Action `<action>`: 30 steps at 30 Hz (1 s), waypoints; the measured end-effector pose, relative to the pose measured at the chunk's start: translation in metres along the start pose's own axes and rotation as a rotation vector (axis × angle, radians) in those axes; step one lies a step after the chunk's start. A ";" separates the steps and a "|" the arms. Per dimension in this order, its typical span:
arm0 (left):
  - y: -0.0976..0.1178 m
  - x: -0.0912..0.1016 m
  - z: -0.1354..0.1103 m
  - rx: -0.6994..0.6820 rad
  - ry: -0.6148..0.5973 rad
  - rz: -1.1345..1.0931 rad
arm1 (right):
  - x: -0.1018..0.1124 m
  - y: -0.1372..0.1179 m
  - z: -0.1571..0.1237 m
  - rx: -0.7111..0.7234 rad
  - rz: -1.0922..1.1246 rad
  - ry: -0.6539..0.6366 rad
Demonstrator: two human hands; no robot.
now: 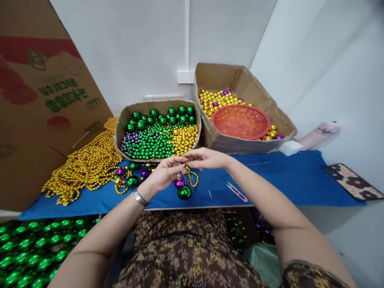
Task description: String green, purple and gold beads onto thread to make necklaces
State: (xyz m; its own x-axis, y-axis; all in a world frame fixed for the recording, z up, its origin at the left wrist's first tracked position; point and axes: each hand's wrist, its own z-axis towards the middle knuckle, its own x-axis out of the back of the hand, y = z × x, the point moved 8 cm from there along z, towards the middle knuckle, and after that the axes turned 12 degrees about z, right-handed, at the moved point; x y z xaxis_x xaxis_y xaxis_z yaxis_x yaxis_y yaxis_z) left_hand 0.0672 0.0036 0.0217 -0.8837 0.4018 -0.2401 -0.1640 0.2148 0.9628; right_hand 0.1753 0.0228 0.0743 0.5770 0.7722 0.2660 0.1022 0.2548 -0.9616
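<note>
At the centre of the blue-covered desk (285, 180), the two hands meet fingertip to fingertip. The left hand (163, 176), with a wristwatch (140, 197) at its wrist, has its fingers curled and pinched tight on the top of a bead strand (192, 176). The right hand (207, 158) comes in from 3 o'clock with its fingers nearly closed, the tips pressed on the same strand just beside the left ones. Below the pinch, at 6 o'clock, hang a purple ball (179, 183) and under it a green ball (184, 192), the two touching. A loop of small gold beads dangles just beside them.

At 12 o'clock from the hands stands a small cardboard box (118, 134) holding green, purple and gold beads. At 1 o'clock a larger box (258, 90) holds gold beads and an orange basket (240, 121). At 9 o'clock a heap of gold strands (87, 164) lies on the desk, with loose purple and green balls between it and the left hand. Thread snips (237, 192) lie at 4 o'clock, near the right forearm. A patterned mat (354, 182) lies well apart at 3 o'clock.
</note>
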 end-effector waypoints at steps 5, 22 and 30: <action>-0.003 -0.001 -0.001 0.029 -0.039 0.048 | 0.019 -0.007 0.001 -0.016 -0.255 -0.004; 0.037 0.001 -0.011 -0.277 -0.024 0.462 | 0.026 -0.046 0.016 0.263 -0.332 0.484; 0.091 -0.030 -0.033 -0.965 0.126 1.150 | -0.027 0.030 -0.010 0.014 0.455 0.278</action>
State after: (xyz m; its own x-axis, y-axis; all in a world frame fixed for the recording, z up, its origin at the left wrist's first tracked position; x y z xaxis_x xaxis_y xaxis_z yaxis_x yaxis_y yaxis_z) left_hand 0.0643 -0.0187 0.1202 -0.7496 -0.1487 0.6450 0.4520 -0.8268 0.3347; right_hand 0.1705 0.0039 0.0378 0.7541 0.6232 -0.2073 -0.2178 -0.0605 -0.9741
